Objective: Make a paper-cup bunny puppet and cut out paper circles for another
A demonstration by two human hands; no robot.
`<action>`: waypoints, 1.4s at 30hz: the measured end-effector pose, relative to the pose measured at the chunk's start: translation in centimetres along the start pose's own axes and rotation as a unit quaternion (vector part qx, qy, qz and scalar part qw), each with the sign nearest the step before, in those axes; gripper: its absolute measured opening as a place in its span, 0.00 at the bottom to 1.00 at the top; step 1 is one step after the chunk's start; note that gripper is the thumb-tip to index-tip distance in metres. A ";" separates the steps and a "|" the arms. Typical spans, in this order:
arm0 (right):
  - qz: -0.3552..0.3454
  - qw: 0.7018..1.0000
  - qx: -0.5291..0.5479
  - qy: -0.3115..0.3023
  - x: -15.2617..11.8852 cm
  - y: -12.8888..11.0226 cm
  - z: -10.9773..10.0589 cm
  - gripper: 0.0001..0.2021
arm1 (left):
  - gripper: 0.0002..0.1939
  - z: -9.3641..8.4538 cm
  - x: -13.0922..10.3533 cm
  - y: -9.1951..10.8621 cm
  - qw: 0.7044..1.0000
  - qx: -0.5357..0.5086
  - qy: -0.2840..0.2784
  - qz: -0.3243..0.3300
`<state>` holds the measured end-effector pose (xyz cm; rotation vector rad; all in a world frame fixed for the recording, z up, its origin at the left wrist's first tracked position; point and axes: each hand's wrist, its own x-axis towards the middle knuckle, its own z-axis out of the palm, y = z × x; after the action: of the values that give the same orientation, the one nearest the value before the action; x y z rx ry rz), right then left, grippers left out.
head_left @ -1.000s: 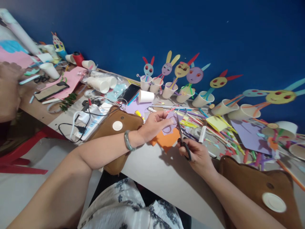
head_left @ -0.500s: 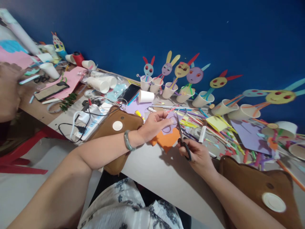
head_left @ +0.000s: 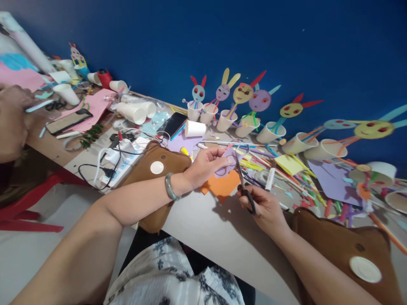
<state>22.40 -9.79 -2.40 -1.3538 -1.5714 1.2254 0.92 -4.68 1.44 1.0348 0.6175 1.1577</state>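
Observation:
My left hand, with a bangle on its wrist, pinches a small piece of purple paper that has dark curved lines on it. In my right hand are black-handled scissors, their blades pointing up at the right edge of the purple paper. Just below the purple piece, orange paper lies on the grey table. White paper cups with paper bunny faces, such as one with a purple face, line the wall behind.
A power strip with cables and a brown cushion lie left of my hands. Another brown cushion is at the right. Straws and markers, including a white marker, cover the table behind. Another person's hand is at far left.
The purple paper has shifted very slightly at the scissor blades. Both my hands keep nearly the same place, and the other person's hand at far left has moved a little.

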 end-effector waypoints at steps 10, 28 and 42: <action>-0.010 1.000 -0.003 -0.005 0.0 -0.7 0.0 0.17 | 0.15 -0.4 0.3 -0.3 1.000 -0.002 -0.001 0.000; -0.031 0.998 -0.035 -0.038 0.0 -0.3 -0.2 0.12 | 0.13 0.0 -0.3 -0.3 0.996 0.068 -0.044 -0.038; -0.033 0.998 -0.015 -0.047 0.1 -0.3 -0.5 0.14 | 0.12 0.0 -0.4 0.0 0.995 0.071 -0.050 -0.039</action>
<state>22.72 -9.60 -1.95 -1.2681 -1.6924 1.2464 0.84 -5.04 1.42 1.1715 0.6617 0.9993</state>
